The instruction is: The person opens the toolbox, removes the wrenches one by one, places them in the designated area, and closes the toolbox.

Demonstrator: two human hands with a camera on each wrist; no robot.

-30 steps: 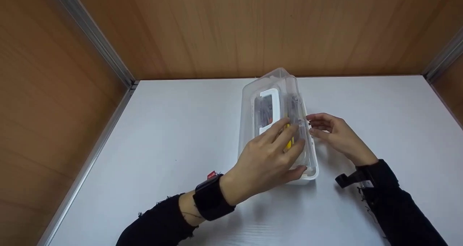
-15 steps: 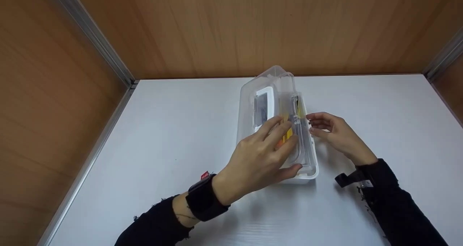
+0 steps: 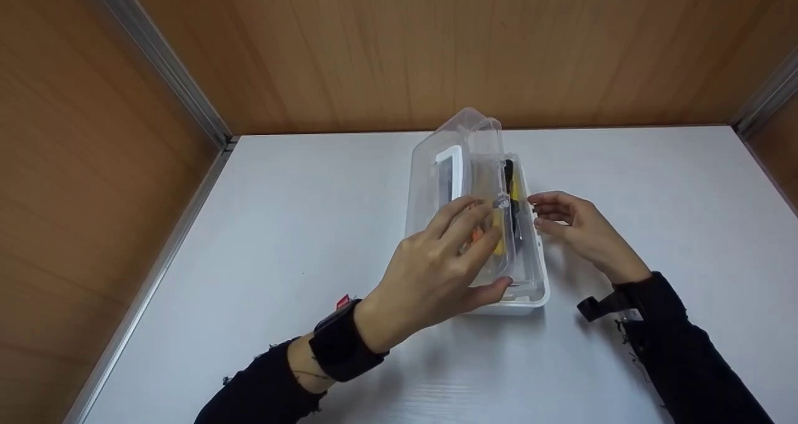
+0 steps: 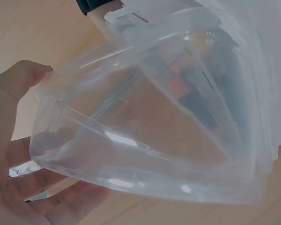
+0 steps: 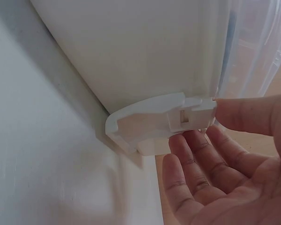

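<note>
A clear plastic box [image 3: 530,290] lies in the middle of the white table [image 3: 299,237]. My left hand [image 3: 489,243] grips its clear lid [image 3: 464,153], fingers spread on top and thumb under the near edge. The lid stands tilted up toward the left. It carries a white handle [image 3: 450,162]. Yellow and black tools [image 3: 512,190] show in the opened gap. In the left wrist view the lid [image 4: 145,117] sits between thumb and fingers of my left hand [image 4: 28,140]. My right hand [image 3: 536,213] rests at the box's right side. Its fingertips [image 5: 234,115] touch the white latch [image 5: 150,119].
Wooden walls [image 3: 374,43] with metal corner strips [image 3: 162,62] enclose the table at the back and both sides. Black sleeves and a dark wrist strap [image 3: 340,349] show on the arms. A white box wall [image 5: 140,47] fills the right wrist view.
My left hand has raised the lid further, swinging it up and to the left, so the tools inside show more. The right hand has stayed at the latch.
</note>
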